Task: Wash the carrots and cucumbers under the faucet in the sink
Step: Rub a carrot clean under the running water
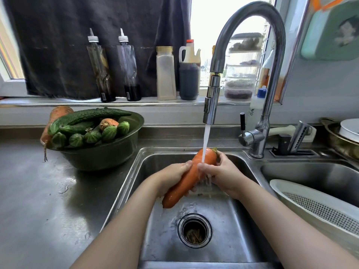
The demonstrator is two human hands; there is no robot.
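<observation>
Head camera looks down at my two hands in the sink [167,239]. I hold one big orange carrot [186,179] up over the bottom of the sink, tilted, with its thick top end far from me and its thin tip close to me. My left hand [172,175] is curled around the middle of the carrot. My right hand [223,175] grips the top part, with the thumb in front and the fingers wrapped round the back near the little green stub. The faucet [211,101] hangs just above my hands, and its water [205,140] falls right onto the carrot by my right thumb, then drips off under that hand. The round drain [194,231] is below my hands, closer to me. Far off to the left of my left hand, a dark green bowl [104,154] sits on the wet metal worktop [48,200]. It is full of green cucumbers [87,116], with another carrot [108,123] poking out among them and one more carrot [58,113] leaning over its far left edge. To the right of my right hand, a white strainer [310,206] rests in the second basin [314,177]. Way past my hands, some bottles [101,70] stand on the window ledge.
</observation>
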